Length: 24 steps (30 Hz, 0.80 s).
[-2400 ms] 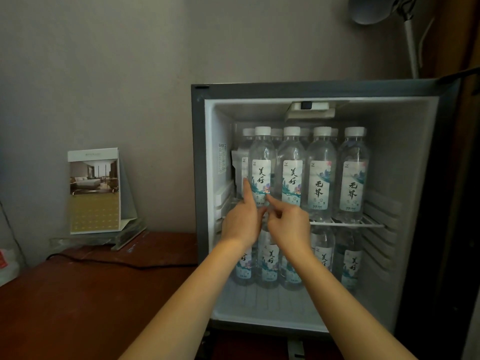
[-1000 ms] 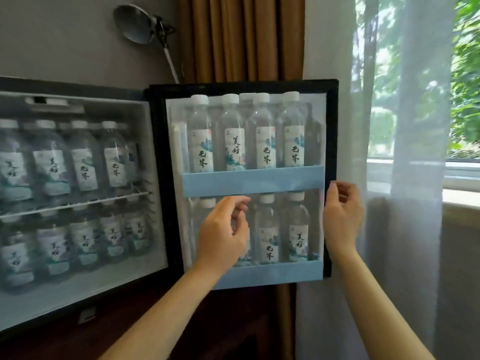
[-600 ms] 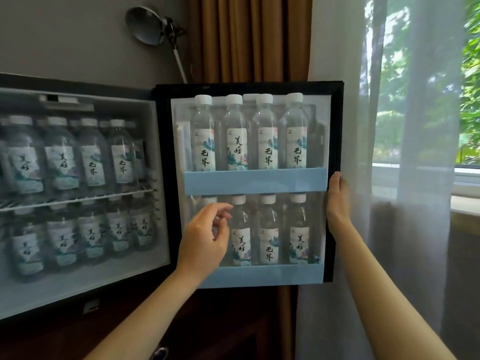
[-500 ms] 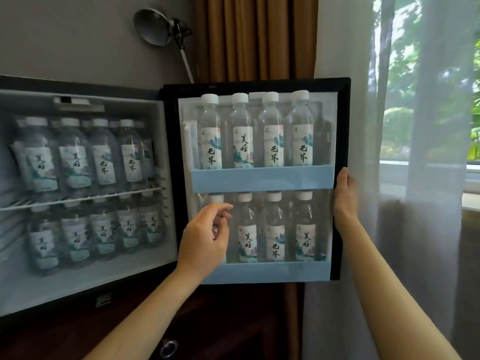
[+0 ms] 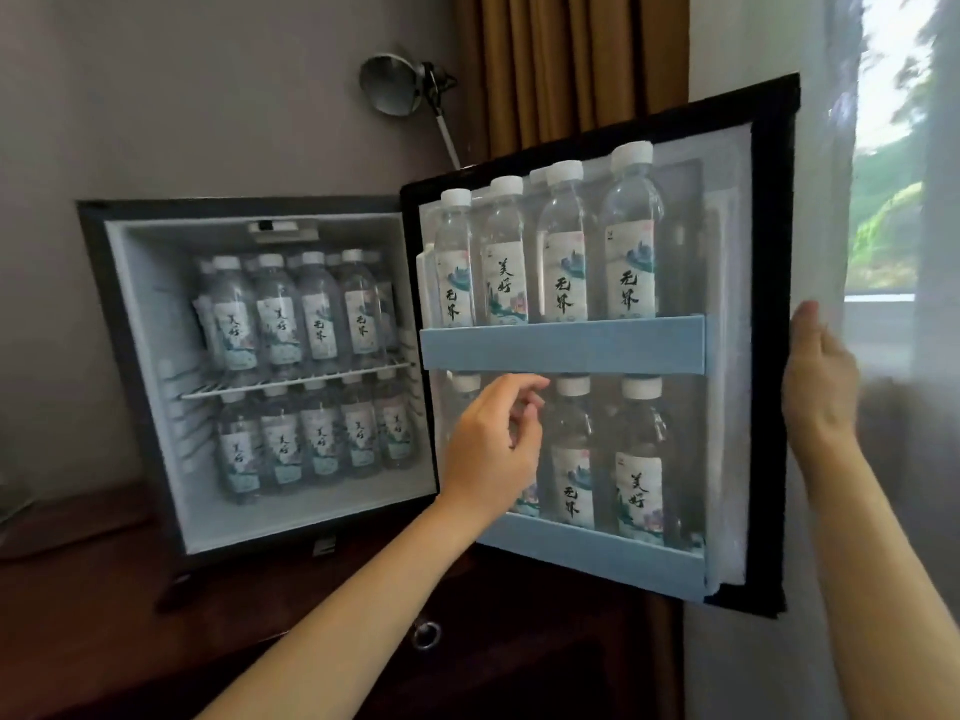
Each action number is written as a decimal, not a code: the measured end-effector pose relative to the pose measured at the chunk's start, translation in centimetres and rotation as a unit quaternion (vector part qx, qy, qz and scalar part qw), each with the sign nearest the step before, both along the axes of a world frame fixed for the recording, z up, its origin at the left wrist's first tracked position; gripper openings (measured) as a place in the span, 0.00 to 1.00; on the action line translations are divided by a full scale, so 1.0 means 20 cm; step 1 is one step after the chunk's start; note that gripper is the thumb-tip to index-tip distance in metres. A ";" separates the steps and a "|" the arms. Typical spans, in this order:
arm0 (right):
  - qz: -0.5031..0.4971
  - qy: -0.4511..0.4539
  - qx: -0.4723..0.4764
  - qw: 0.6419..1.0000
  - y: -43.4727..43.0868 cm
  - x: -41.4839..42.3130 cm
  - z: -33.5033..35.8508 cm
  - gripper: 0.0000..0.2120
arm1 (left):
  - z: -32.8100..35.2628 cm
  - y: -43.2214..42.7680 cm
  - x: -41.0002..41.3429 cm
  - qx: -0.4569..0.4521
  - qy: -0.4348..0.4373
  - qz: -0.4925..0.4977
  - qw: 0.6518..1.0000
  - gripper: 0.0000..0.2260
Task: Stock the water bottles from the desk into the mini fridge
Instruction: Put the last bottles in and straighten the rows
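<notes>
The mini fridge (image 5: 135,356) stands open on the desk, with two rows of labelled water bottles (image 5: 291,314) inside. Its door (image 5: 774,324) is swung out to the right, and both blue door shelves (image 5: 561,350) hold more bottles (image 5: 628,241). My left hand (image 5: 493,444) hovers in front of the lower door shelf with loosely curled fingers, hiding one bottle behind it. I cannot see it holding anything. My right hand (image 5: 818,376) rests against the door's outer free edge.
The dark wooden desk (image 5: 78,631) carries the fridge and has a drawer ring pull (image 5: 427,635) below. A wall lamp (image 5: 395,85) hangs above the fridge. Brown curtains (image 5: 566,65) and a sheer curtain (image 5: 883,459) with a window lie to the right.
The door has swung toward me with my right hand on its edge. The view has pulled back and left, showing the whole fridge. My left hand stays by the lower door shelf.
</notes>
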State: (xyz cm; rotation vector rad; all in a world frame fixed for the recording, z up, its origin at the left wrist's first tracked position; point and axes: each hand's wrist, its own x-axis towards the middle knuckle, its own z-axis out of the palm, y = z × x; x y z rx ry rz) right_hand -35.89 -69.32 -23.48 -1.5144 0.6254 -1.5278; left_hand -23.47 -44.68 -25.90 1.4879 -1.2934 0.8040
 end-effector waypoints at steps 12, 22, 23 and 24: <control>0.212 -0.095 -0.225 0.946 0.58 -0.12 0.18 0.09 | 0.16 0.28 -0.15 -0.177 -0.071 0.050 0.980 0.08; 0.358 -0.136 -0.319 0.867 1.23 0.03 0.21 0.38 | 0.17 0.62 -0.24 -0.213 -0.157 0.089 0.960 0.13; 0.364 -0.142 -0.324 0.861 1.31 0.07 0.21 0.38 | 0.17 0.67 -0.22 -0.212 -0.174 0.099 0.956 0.13; 0.368 -0.146 -0.328 0.858 1.39 0.11 0.21 0.37 | 0.15 0.73 -0.20 -0.210 -0.188 0.108 0.953 0.14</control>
